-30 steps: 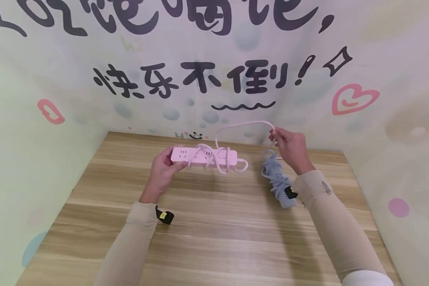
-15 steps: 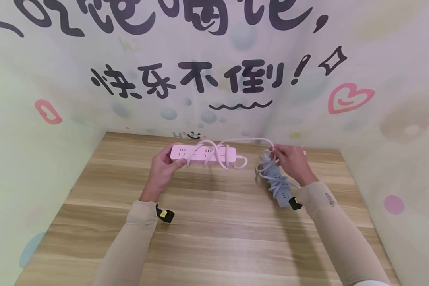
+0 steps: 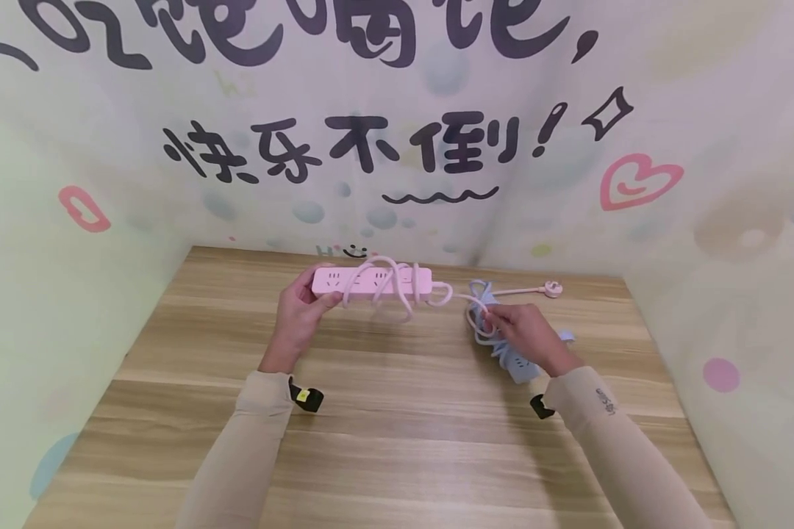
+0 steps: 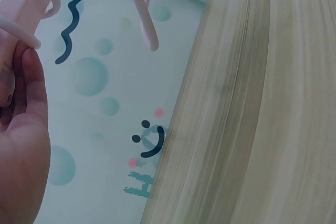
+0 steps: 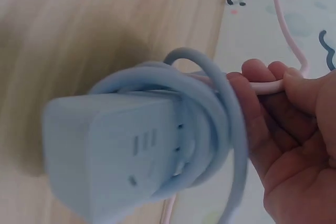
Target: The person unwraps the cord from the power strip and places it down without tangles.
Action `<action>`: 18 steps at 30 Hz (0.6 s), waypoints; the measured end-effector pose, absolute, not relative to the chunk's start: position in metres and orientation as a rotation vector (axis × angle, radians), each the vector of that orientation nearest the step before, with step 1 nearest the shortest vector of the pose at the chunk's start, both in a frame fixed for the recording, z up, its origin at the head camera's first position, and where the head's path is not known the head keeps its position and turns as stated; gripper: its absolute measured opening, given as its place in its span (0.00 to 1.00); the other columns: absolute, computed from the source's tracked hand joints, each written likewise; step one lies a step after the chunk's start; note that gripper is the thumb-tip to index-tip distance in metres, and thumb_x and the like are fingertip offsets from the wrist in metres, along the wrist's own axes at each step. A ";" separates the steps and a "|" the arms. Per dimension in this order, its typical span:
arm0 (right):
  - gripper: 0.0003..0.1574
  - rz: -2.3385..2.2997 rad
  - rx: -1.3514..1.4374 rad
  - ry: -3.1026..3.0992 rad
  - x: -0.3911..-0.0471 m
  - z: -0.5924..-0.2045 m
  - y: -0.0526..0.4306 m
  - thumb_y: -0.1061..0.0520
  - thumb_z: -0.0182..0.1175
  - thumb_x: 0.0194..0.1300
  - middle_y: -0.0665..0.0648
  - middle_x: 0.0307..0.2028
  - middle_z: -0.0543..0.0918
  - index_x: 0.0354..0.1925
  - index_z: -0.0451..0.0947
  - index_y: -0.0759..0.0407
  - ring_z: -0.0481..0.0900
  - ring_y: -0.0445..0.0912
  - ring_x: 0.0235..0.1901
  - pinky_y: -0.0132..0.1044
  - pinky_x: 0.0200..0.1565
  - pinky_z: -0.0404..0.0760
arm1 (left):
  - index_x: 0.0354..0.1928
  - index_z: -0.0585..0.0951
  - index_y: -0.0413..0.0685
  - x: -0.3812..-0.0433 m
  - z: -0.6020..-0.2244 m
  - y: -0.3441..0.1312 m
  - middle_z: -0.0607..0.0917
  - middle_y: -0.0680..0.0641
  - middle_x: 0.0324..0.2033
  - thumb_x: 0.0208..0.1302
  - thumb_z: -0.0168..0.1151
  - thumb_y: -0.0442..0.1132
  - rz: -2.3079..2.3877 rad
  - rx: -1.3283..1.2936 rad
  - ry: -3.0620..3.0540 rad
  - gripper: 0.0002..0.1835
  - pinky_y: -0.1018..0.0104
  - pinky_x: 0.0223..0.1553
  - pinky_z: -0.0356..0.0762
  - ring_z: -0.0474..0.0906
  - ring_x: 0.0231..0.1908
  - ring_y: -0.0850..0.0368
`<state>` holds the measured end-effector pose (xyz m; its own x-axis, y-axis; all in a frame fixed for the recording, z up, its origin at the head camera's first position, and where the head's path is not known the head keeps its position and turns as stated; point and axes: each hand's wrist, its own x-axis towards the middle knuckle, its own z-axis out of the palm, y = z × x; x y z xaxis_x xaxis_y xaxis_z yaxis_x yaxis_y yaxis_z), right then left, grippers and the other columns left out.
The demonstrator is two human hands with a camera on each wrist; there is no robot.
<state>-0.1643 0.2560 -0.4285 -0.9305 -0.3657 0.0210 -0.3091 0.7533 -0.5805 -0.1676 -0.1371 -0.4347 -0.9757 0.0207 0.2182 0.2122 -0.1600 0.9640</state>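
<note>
My left hand (image 3: 296, 312) grips the left end of a pink power strip (image 3: 334, 281), held level above the table with its sockets showing. Loops of its own pink cord (image 3: 397, 288) wrap the strip's right half. Off to the right, my right hand (image 3: 528, 330) pinches a stretch of that cord between thumb and fingers; the right wrist view shows the pinched cord (image 5: 269, 87) closely. Just beneath and beside this hand lies a blue power strip (image 3: 521, 367), wound in its blue cord (image 5: 197, 103) and partly hidden by the hand in the head view.
A pale plug (image 3: 553, 289) on a pinkish cord lies at the table's back right. A small light-blue piece (image 3: 567, 336) shows behind the right wrist. The wood-grain table (image 3: 397, 441) meets a printed wall cloth (image 3: 304, 213) at the back.
My right hand has come down and nearer, lowering the pink cord from a high arch to beside the blue strip. The pale plug has come into view. My left hand keeps its grip.
</note>
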 end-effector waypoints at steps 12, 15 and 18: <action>0.11 -0.728 -0.723 2.836 -0.140 -0.432 0.249 0.62 0.57 0.74 0.55 0.37 0.89 0.46 0.86 0.55 0.78 0.44 0.33 0.36 0.34 0.78 | 0.65 0.72 0.29 -0.170 -0.439 -0.141 0.84 0.58 0.49 0.61 0.66 0.22 -2.249 -0.228 -1.953 0.29 0.78 0.51 0.82 0.80 0.50 0.64; 0.08 -0.696 -0.790 2.877 -0.136 -0.434 0.248 0.61 0.60 0.72 0.54 0.35 0.89 0.43 0.87 0.53 0.77 0.45 0.33 0.36 0.34 0.77 | 0.65 0.71 0.27 -0.170 -0.440 -0.142 0.84 0.58 0.48 0.62 0.66 0.22 -2.239 -0.221 -1.960 0.29 0.79 0.50 0.82 0.79 0.49 0.65; 0.04 -0.679 -0.841 2.935 -0.135 -0.434 0.247 0.58 0.64 0.70 0.50 0.29 0.86 0.37 0.85 0.52 0.75 0.42 0.29 0.33 0.31 0.74 | 0.65 0.71 0.27 -0.169 -0.439 -0.143 0.84 0.58 0.48 0.62 0.65 0.22 -2.237 -0.233 -1.963 0.29 0.79 0.49 0.82 0.79 0.48 0.65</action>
<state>-0.1348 0.2472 -0.4343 -0.8553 -0.5077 0.1035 -0.5016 0.7612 -0.4111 -0.1690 -0.1430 -0.4394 -0.9757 -0.0147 0.2186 0.2186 -0.1287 0.9673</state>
